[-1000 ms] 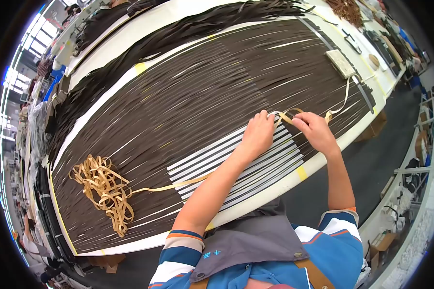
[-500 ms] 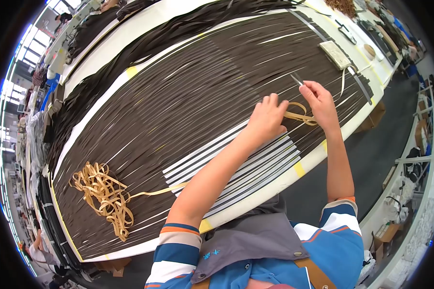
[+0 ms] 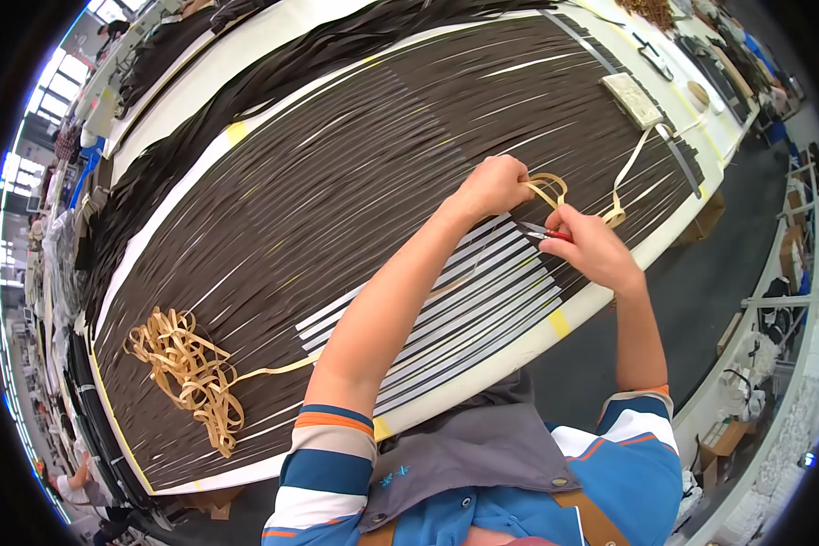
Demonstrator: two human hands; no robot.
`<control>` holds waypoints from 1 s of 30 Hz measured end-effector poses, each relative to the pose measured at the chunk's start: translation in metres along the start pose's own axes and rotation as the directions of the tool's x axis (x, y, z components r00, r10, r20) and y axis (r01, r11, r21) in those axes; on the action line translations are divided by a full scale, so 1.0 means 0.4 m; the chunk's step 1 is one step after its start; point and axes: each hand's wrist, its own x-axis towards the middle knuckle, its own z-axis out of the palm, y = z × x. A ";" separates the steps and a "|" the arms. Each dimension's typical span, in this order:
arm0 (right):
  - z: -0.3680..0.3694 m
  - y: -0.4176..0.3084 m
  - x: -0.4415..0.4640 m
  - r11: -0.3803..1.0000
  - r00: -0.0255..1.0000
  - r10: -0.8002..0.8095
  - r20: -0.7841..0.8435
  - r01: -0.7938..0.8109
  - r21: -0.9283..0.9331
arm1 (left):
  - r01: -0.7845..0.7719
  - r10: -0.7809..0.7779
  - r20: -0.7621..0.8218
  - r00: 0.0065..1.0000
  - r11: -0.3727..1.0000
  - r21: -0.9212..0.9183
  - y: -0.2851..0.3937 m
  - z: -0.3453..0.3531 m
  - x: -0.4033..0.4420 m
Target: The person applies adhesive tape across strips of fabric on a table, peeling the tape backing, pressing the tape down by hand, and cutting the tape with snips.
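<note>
My left hand (image 3: 499,187) is closed on a tan strip (image 3: 548,187), which loops out to its right. Just below and to the right, my right hand (image 3: 591,246) holds small red-handled scissors (image 3: 546,233), their blades pointing left beside the strip. Under both hands lie rows of dark strips (image 3: 337,182), with a section of white and dark stripes (image 3: 482,309) near the front edge. From a tangled pile of tan strip (image 3: 187,369) at the left, a length runs toward my left forearm.
A pale block (image 3: 632,100) rests at the right end, with white strip hanging from it. Long dark strips (image 3: 246,100) are bunched along the far edge. Scissors (image 3: 653,59) lie at the upper right. A person (image 3: 75,482) is at the lower left edge.
The scissors have come down and left with my right hand, beside the tan strip. My left hand has moved up and slightly left, and its fingers have closed on the strip.
</note>
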 end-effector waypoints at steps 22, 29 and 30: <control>0.161 0.049 0.060 0.998 0.952 0.063 -0.299 -0.057 0.028 | -0.011 0.010 0.083 0.996 1.000 0.008 0.014 -0.029 -0.003; 0.181 0.039 0.077 0.997 0.938 0.078 -0.337 -0.076 0.018 | -0.012 0.013 0.067 0.998 1.000 -0.015 0.009 -0.025 -0.002; 0.181 0.036 0.079 0.997 0.940 0.077 -0.332 -0.075 0.018 | -0.009 0.010 0.067 0.998 1.000 -0.007 0.012 -0.027 -0.003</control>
